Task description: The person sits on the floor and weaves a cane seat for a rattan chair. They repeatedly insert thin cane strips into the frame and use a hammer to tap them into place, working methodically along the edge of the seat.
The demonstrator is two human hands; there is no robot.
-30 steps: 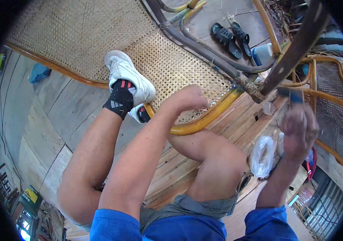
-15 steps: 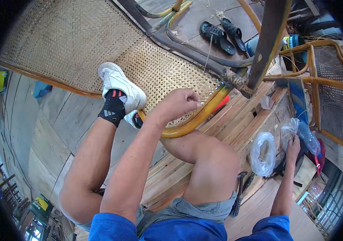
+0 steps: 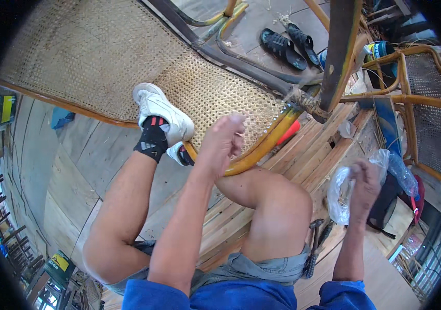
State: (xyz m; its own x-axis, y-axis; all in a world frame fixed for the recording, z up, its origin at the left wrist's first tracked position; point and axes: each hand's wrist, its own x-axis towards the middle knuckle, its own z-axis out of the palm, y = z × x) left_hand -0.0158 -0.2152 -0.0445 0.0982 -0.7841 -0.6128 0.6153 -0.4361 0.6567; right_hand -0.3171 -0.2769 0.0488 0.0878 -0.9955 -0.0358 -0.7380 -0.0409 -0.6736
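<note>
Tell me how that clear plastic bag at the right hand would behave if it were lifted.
The clear plastic bag looks thin and crinkled, so it would probably flop and sag. Its coiled pale contents seem slight, so likely light. The right hand grips it bunched at the top; glossy film may slip.

Daylight falls bright and even over my bare knees and the wooden floor (image 3: pixel 65 170), with soft shadows only under my legs. The woven cane panel (image 3: pixel 101 57) is sharp enough to show its mesh. My right hand (image 3: pixel 365 181) is slightly smeared, and the clear plastic bag (image 3: pixel 336 194) beside it glares white. Straight planks bow toward the rim, where a black ring closes the round view, and the far lower corners turn dim and soft
</note>
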